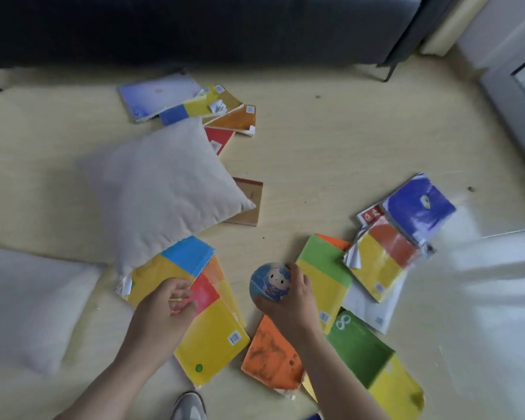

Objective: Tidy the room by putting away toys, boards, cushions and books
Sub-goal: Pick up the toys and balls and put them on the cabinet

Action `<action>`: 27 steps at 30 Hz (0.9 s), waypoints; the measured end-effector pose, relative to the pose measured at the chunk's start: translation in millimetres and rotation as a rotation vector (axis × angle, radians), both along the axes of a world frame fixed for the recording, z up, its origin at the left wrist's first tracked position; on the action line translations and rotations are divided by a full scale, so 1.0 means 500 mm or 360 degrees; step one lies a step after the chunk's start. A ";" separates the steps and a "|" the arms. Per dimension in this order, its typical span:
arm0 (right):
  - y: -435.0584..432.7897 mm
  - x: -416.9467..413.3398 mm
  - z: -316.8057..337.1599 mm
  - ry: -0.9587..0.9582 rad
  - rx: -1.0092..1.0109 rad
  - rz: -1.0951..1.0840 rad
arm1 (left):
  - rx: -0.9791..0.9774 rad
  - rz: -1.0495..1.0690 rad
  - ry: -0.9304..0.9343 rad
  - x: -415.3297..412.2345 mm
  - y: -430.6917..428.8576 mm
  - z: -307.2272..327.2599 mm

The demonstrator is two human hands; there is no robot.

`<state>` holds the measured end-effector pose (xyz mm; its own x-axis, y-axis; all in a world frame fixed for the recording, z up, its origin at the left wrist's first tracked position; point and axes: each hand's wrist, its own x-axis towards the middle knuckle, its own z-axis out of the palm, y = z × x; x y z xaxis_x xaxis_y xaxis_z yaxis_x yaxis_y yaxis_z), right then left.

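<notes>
My right hand (288,298) grips a small blue ball (269,284) printed with a cartoon figure, held just above the floor. My left hand (167,304) hovers over a yellow, blue and red book (176,268) with its fingers loosely curled, holding nothing that I can see. A beige cushion (164,183) lies on the floor, its lower corner over that book. A white cushion (28,304) lies at the far left. Many colourful books are scattered around: a yellow one (212,344), an orange one (270,356), a green one (358,350).
A dark sofa (194,25) on thin legs runs along the back. More books lie in a pile near it (188,101) and at the right (400,234). A brown book (250,204) pokes from under the beige cushion. My shoe (188,406) shows at the bottom edge.
</notes>
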<state>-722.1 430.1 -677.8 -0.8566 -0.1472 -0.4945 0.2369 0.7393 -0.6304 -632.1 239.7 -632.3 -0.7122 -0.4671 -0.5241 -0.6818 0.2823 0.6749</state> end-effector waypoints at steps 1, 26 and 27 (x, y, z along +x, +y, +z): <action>0.023 0.008 0.071 0.0009 -0.0007 -0.0021 | 0.0009 -0.0030 0.0015 0.004 0.017 0.066; 0.439 0.584 1.188 0.0588 -0.0390 -0.0927 | -0.0091 -0.0802 0.0558 0.298 0.383 1.115; 0.444 0.622 1.196 0.0603 -0.0385 -0.0961 | -0.0073 -0.0846 0.0574 0.321 0.397 1.127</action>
<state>-411.1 652.3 -80.0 -0.9279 0.3349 -0.1636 0.2919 0.3801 -0.8776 -471.6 438.4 -69.0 -0.9804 -0.0183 -0.1962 -0.1734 0.5531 0.8149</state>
